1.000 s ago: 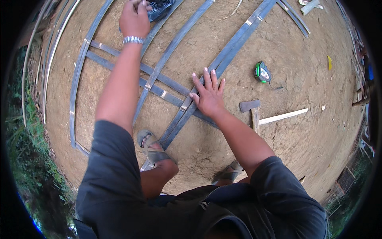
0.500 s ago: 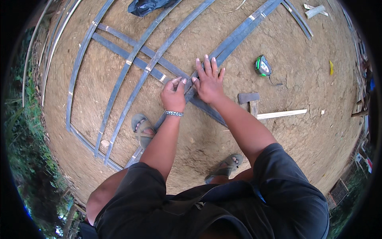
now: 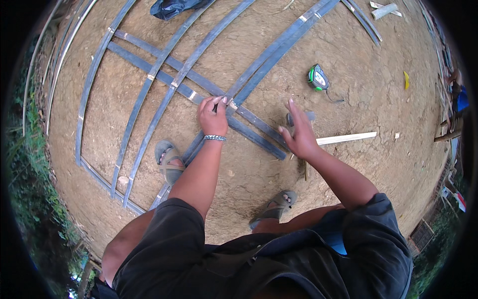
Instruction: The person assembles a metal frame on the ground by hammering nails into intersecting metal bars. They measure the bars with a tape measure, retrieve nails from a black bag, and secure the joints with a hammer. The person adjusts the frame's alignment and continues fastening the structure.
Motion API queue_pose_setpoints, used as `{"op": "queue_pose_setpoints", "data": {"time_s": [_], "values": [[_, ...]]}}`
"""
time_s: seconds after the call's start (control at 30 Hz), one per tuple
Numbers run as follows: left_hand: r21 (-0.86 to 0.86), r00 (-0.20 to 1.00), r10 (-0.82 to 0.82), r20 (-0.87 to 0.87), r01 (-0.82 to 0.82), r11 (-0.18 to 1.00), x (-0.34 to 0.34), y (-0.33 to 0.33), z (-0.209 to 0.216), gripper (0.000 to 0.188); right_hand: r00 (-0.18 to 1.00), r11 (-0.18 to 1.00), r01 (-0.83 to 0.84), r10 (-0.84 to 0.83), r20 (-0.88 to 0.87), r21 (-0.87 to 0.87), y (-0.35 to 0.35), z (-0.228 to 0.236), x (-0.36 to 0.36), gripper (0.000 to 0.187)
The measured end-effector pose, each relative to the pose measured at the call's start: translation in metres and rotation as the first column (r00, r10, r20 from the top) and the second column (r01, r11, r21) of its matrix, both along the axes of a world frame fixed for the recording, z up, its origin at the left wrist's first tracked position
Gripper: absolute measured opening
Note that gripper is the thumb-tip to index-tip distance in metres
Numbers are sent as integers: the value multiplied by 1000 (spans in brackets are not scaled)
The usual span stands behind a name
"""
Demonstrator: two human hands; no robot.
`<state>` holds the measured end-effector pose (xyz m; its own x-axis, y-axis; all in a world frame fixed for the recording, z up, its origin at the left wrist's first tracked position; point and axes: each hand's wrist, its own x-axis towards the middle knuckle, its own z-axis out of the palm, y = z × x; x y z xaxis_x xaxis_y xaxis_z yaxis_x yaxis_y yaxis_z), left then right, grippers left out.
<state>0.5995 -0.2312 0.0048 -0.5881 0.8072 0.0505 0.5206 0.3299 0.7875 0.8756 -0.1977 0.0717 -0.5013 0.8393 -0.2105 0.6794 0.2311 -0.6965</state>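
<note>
My left hand (image 3: 212,115) is closed in a pinch at the crossing of several flat blue-grey slats, its fingertips against a lengthwise slat (image 3: 271,50). Something small and dark shows between thumb and fingers, too small to name. Two parallel cross slats (image 3: 199,79) pass beneath that spot. My right hand (image 3: 300,133) is raised off the slats with fingers stretched and thumb apart, holding nothing. Partly behind it lies a tool with a grey metal head (image 3: 309,116); its wooden handle is mostly hidden by my hand.
A green and black tape measure (image 3: 317,78) lies on the dirt right of the slats. A pale wooden stick (image 3: 347,138) is beside my right wrist. Black plastic (image 3: 174,7) lies at the far edge. My sandalled feet (image 3: 169,162) stand among and beside the slats.
My right hand has lifted from the slats and moved right and nearer, over the tool. My left hand stays pinched at the crossing. The view has shifted slightly.
</note>
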Motion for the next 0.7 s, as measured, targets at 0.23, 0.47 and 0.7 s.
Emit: {"op": "queue_pose_setpoints", "data": {"time_s": [0.23, 0.47, 0.7], "values": [[8, 997, 2, -71, -1, 1000, 3, 1, -7, 13, 963, 991, -131, 117, 245, 41, -37, 15, 54, 85], [-10, 991, 11, -132, -12, 1000, 7, 1, -14, 13, 923, 986, 159, -129, 364, -54, -94, -4, 68, 82], [31, 988, 24, -155, -19, 999, 4, -1, -12, 11, 870, 958, 268, -195, 453, -103, -102, 6, 62, 87]]}}
